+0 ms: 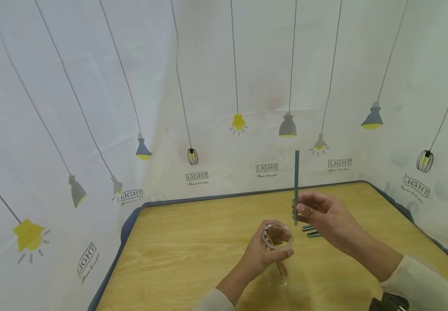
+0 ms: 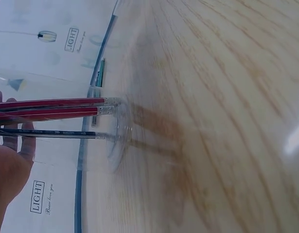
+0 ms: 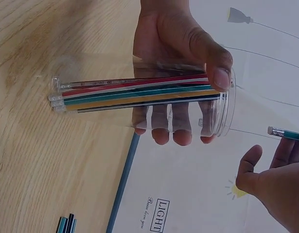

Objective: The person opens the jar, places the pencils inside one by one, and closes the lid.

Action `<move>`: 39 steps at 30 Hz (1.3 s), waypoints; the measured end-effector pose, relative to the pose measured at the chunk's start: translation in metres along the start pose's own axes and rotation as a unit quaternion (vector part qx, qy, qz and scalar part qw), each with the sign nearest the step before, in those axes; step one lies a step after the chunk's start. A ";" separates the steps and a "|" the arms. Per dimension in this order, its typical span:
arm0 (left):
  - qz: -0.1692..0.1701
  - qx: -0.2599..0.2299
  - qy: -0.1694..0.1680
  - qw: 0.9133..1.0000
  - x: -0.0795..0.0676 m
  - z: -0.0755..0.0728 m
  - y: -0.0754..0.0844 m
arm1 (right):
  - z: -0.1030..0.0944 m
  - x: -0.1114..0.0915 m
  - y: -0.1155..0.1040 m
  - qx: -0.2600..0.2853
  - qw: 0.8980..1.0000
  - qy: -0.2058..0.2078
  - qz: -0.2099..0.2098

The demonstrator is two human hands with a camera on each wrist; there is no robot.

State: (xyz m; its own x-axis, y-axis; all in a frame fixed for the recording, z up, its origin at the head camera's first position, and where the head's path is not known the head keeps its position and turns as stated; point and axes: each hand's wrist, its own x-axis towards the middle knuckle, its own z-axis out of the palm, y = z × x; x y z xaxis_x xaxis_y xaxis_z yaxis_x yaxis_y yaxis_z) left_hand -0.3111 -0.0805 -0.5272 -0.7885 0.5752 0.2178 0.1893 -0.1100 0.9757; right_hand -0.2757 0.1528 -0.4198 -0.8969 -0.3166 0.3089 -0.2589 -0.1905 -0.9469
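In the head view my left hand (image 1: 257,255) grips a clear plastic cylinder (image 1: 279,248) round its side, its round mouth upward. Inside stand several pencils (image 3: 139,94), red, teal, yellow and dark, their eraser ends at the bottom in the right wrist view. My right hand (image 1: 332,217) pinches a green pencil (image 1: 296,172) between thumb and fingers, upright with its eraser end down. That pencil is outside the cylinder, to the right of its mouth and a little above it. The left wrist view shows the cylinder's base close to the table.
A few green and dark pencils (image 1: 314,235) lie on the wooden table (image 1: 185,242) beyond my right hand. A wall covering printed with hanging lamps (image 1: 224,86) surrounds the table's dark edge. Something black (image 1: 389,302) shows by my right sleeve.
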 end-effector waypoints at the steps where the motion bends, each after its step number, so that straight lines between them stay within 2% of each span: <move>1: -0.001 -0.002 0.000 1.000 0.000 0.000 0.000 | 0.000 0.000 0.000 -0.005 1.000 -0.002 -0.001; 10: -0.010 0.001 0.008 1.000 0.000 0.000 0.002 | 0.004 0.000 -0.004 -0.027 1.000 -0.010 0.004; 16: -0.010 0.003 0.008 1.000 0.001 -0.002 0.001 | 0.006 0.003 -0.002 -0.059 0.998 -0.002 0.011; 22: -0.006 0.024 -0.002 1.000 0.003 -0.003 0.000 | 0.009 0.003 0.001 -0.096 0.995 0.008 0.015; 32: -0.027 0.020 0.000 0.999 0.001 -0.003 0.006 | 0.014 0.008 0.003 -0.109 0.994 -0.003 0.012; 39: -0.027 0.016 0.002 1.000 0.001 -0.003 0.004 | 0.014 0.006 0.008 -0.110 0.994 -0.007 0.013</move>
State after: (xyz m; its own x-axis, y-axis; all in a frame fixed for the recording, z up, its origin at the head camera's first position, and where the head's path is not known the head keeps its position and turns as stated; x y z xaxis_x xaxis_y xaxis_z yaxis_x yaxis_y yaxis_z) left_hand -0.3126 -0.0830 -0.5233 -0.8007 0.5756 0.1657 0.1651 -0.0539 0.9848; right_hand -0.2787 0.1361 -0.4246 -0.8994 -0.3317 0.2847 -0.3100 0.0250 -0.9504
